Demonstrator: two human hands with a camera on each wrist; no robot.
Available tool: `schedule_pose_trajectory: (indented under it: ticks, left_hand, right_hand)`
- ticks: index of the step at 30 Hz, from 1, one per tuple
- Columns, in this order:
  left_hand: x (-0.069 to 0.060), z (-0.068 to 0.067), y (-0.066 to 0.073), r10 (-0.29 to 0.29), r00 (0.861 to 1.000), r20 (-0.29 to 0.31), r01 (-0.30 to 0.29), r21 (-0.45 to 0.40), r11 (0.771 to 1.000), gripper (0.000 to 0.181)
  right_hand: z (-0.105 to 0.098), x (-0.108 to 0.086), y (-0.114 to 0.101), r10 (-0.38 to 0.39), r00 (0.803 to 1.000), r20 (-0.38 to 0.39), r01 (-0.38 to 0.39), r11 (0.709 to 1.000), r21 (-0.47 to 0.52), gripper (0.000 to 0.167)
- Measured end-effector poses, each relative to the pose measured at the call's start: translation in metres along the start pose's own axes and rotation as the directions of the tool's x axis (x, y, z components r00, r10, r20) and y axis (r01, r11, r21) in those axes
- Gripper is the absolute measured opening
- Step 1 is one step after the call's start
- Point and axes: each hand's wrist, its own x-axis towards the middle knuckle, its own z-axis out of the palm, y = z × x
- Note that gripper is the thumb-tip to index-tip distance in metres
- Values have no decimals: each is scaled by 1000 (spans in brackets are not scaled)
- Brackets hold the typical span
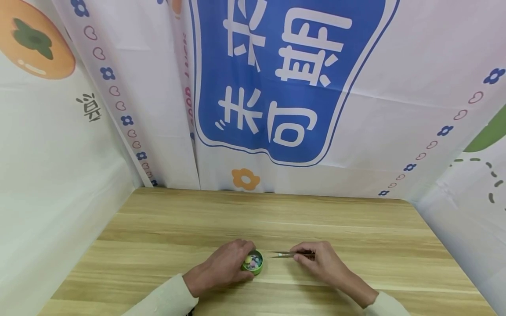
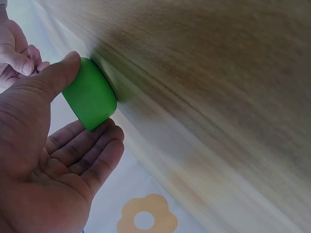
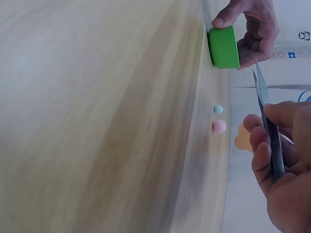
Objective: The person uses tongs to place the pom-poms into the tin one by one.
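Observation:
My left hand [image 1: 224, 264] grips a small round green tin [image 2: 91, 97] on the table, thumb on one side and fingers on the other. Several small coloured balls [image 1: 253, 263], yellow, pink and bluish, lie inside it. To the right of the tin, my right hand [image 1: 325, 264] pinches dark metal tweezers [image 3: 276, 153], which point left toward the tin. Their tips are slightly apart, with nothing seen between them in the right wrist view. A pale blue ball [image 3: 218, 109] and a pink ball [image 3: 219, 127] rest on the table near the tweezers.
The wood-grain table [image 1: 189, 219] reaches back to a printed white cloth [image 1: 356, 145] hanging behind it. More cloth hangs along the left and right sides. Light sleeves [image 1: 168, 298] cover both forearms.

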Motion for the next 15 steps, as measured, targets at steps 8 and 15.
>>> schedule_pose_trajectory:
  ticks: [8,15]
  left_hand:
    - [0,0,0,-11,1000,9,11,-3,1000,48]
    - [1,0,-1,-9,1000,8,9,-7,1000,48]
  right_hand:
    - [-6,-3,8,24,1000,-5,-24,1000,11,10]
    - [-9,-6,14,27,999,-21,-27,1000,-8,8]
